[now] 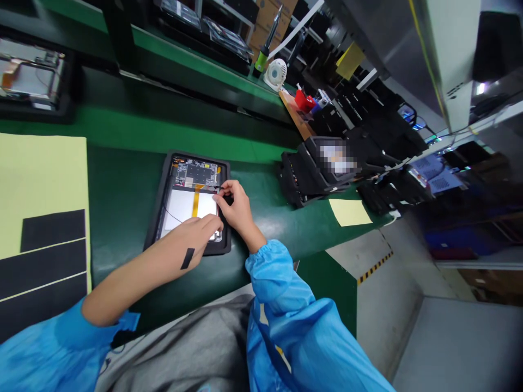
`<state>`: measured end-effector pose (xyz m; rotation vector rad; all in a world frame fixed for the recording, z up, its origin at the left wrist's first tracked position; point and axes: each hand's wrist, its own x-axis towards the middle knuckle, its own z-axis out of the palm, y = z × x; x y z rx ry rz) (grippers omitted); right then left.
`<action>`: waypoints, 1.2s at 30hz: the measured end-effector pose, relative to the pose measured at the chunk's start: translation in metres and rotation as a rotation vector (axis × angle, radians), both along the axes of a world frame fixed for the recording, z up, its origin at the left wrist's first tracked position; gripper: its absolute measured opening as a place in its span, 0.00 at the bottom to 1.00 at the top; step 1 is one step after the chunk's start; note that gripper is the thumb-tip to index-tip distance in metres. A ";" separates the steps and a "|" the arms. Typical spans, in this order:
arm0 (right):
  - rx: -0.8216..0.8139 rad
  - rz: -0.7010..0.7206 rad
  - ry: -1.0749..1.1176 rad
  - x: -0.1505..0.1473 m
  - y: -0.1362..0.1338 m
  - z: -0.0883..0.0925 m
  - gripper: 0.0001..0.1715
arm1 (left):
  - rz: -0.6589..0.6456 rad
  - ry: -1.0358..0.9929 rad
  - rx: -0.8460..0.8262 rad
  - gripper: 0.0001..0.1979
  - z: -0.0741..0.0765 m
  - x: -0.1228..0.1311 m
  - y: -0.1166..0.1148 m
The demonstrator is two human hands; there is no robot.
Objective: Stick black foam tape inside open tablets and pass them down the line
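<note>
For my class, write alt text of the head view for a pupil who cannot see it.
A person's left hand and right hand work over an opened tablet-like device with exposed circuit board, set in a black tray on a green workbench. At left lies a pale yellow sheet bearing black rectangular strips.

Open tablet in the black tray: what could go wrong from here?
The thin wire over the white panel could snag on the left hand. The right hand, close to the circuit board, might slip against it. The black tape near the left wrist could peel off.
</note>
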<state>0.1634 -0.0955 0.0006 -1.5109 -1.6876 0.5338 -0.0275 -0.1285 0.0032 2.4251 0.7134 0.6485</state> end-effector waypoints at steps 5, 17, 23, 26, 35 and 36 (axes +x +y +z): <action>-0.008 -0.015 -0.080 -0.001 0.001 0.003 0.12 | -0.086 -0.024 -0.113 0.12 0.018 -0.004 0.009; -0.028 -0.065 -0.070 0.003 0.002 0.004 0.15 | 0.196 0.002 0.202 0.17 -0.012 -0.035 -0.022; -0.014 -0.085 0.037 0.002 -0.005 0.017 0.12 | 0.156 0.008 0.254 0.16 -0.014 -0.029 -0.014; -0.014 -0.118 0.272 -0.005 -0.023 0.036 0.10 | 0.144 0.022 0.248 0.15 -0.011 -0.024 -0.011; -0.585 -0.227 0.844 -0.027 -0.081 0.037 0.17 | 0.099 -0.040 0.167 0.13 -0.013 -0.017 -0.012; -0.593 -0.255 0.845 -0.029 -0.082 0.034 0.16 | 0.100 -0.047 0.152 0.13 -0.014 -0.017 -0.013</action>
